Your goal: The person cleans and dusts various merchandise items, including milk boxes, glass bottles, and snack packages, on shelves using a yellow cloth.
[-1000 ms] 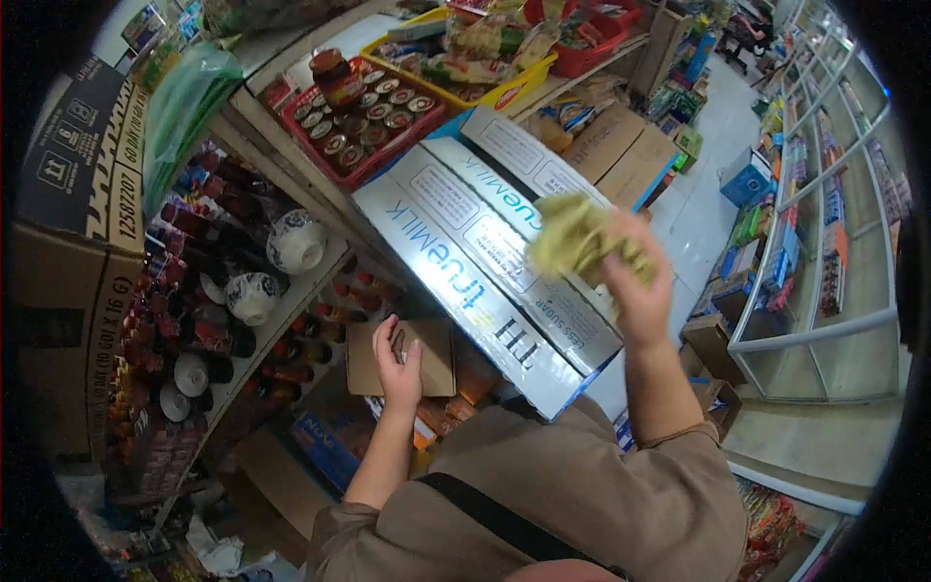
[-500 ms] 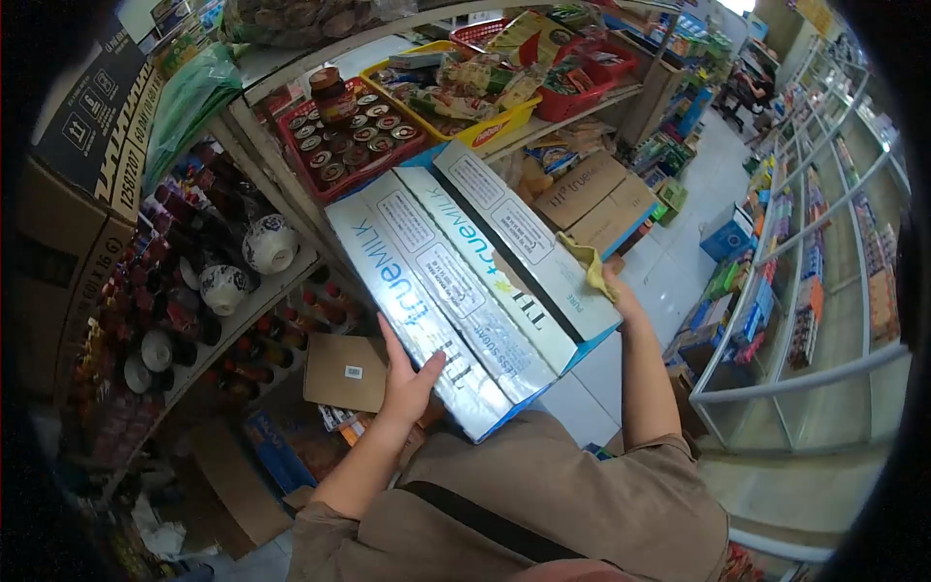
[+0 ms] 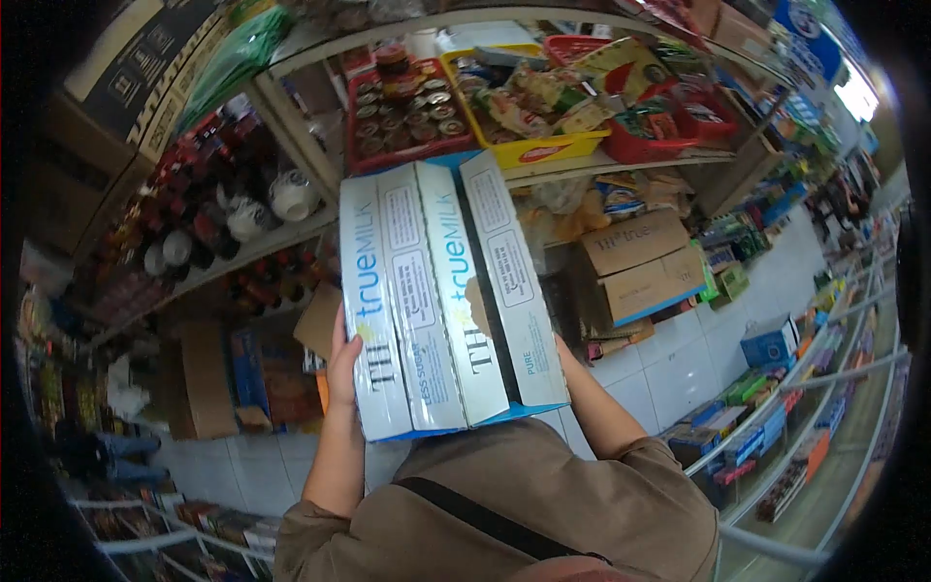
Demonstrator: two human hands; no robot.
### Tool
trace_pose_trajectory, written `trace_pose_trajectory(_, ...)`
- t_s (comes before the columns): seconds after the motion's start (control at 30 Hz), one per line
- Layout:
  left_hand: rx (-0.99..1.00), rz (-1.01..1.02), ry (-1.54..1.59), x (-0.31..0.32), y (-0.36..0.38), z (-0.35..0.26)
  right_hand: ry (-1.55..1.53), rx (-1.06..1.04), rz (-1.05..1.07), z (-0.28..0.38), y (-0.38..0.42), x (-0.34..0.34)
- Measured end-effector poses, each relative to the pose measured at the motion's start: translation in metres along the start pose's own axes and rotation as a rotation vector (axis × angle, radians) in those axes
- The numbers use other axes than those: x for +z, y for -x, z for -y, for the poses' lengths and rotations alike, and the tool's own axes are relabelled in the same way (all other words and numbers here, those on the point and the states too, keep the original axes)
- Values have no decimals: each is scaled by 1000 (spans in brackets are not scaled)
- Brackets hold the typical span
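Observation:
Two white-and-blue TH true MILK cartons are held side by side in front of my chest. My left hand grips the edge of the "LESS SUGAR" carton, its thumb on the printed face and its fingers behind. At the opposite edge, my right hand holds the "PURE" carton, mostly hidden behind it. A dark gap with a torn edge runs along the face of the "PURE" carton. The far ends overlap the shelf edge in this view.
On the shelf ahead are a red basket of small jars, a yellow basket of packets and a red basket. A brown carton stands below right. Dark bottles and patterned bowls fill the left shelf; glass-fronted shelving lies right.
The cartons have turned more upright in view, and my view has swung right relative to the shelf. The yellow cloth seen at my right hand is now out of sight.

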State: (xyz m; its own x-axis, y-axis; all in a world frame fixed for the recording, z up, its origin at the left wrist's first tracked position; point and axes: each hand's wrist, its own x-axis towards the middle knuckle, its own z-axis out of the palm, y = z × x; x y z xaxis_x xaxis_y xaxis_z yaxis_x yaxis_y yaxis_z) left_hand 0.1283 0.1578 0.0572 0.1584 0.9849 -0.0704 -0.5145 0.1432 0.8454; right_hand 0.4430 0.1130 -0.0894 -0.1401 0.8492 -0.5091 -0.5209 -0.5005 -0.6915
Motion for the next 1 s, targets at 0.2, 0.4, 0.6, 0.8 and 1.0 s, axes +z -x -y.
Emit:
trace_pose_trajectory(0.2, 35, 2, 36, -13, -1, 10, 56, -293, 141, 45, -17, 19)
trace_pose_trajectory(0.4, 38, 25, 55, -12, 0, 10, 109, -163, 106, 110, -92, 41)
trace_pose_trajectory(0.6, 59, -1, -5, -17, -1, 14, 119, 27, -36, 11, -48, -1)
trace_pose_trajectory(0.8, 44, -1, 10, -15, -2, 11, -232, -78, -98, -50, 28, -24)
trace_pose_trajectory(1.0, 8, 2, -117, -18, 2, 4, 242, -664, -237, 103, 89, 67)
